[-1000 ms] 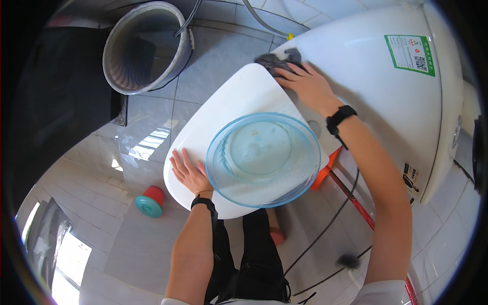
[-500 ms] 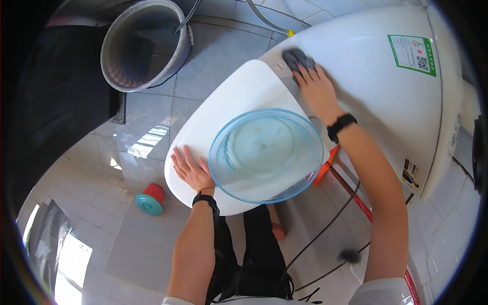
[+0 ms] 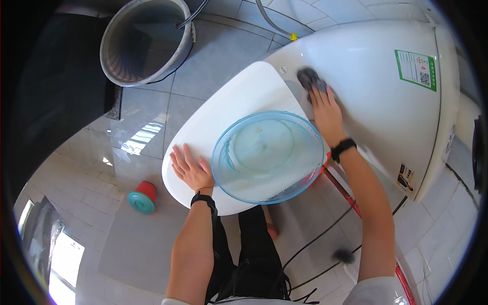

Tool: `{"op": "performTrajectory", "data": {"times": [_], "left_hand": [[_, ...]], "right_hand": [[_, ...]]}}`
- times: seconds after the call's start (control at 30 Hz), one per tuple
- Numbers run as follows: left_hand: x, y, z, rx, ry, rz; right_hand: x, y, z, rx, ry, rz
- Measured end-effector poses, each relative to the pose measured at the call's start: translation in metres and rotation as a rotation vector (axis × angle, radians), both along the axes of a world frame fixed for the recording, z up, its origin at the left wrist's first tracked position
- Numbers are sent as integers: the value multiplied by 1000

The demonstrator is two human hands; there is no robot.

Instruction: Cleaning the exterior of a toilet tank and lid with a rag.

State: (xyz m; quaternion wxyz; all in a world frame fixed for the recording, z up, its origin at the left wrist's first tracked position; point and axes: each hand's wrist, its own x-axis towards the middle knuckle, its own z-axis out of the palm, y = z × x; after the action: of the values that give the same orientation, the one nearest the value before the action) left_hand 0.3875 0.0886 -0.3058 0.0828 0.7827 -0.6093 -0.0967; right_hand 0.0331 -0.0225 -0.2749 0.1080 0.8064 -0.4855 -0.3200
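Observation:
My right hand [image 3: 328, 117] presses a crumpled dark grey cloth [image 3: 308, 79] onto the toilet's white ceramic [image 3: 376, 96], just behind the hinge edge of the lid. Its fingers lie over the near end of the cloth. The white toilet lid [image 3: 223, 96] is down, and a clear blue plastic basin [image 3: 269, 190] rests on top of it. What seems to be water covers the basin's bottom. To the left of the basin, my left hand [image 3: 192, 172] lies flat on the lid with its fingers spread. A black band circles each wrist.
At the far left, a grey bucket [image 3: 109, 43] stands on the tiles with a hose over its rim. A red and teal plunger-like object [image 3: 142, 197] sits on the floor at left. Past the basin's right side runs a red pole [image 3: 343, 190], with thin black cords nearby.
My right hand has slid the cloth nearer and a little to the right along the ceramic behind the lid. My left hand stays flat on the lid.

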Motion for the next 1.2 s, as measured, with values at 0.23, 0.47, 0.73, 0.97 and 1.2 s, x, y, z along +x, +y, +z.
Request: {"op": "performTrajectory", "data": {"times": [0.23, 0.47, 0.73, 0.97, 1.2], "left_hand": [[-4, 1, -5, -29, 6, -29], [0, 0, 0, -28, 4, -48], [1, 3, -8, -51, -51, -66], [1, 3, -4, -91, -55, -111], [2, 3, -10, -71, -52, -90]], "right_hand": [[33, -80, -4, -49, 92, 46], [-18, 14, -6, 2, 29, 59], [-64, 148, 10, 202, 127, -129], [-69, 161, 14, 115, 45, -190], [-31, 45, -10, -154, -271, -86]]}}
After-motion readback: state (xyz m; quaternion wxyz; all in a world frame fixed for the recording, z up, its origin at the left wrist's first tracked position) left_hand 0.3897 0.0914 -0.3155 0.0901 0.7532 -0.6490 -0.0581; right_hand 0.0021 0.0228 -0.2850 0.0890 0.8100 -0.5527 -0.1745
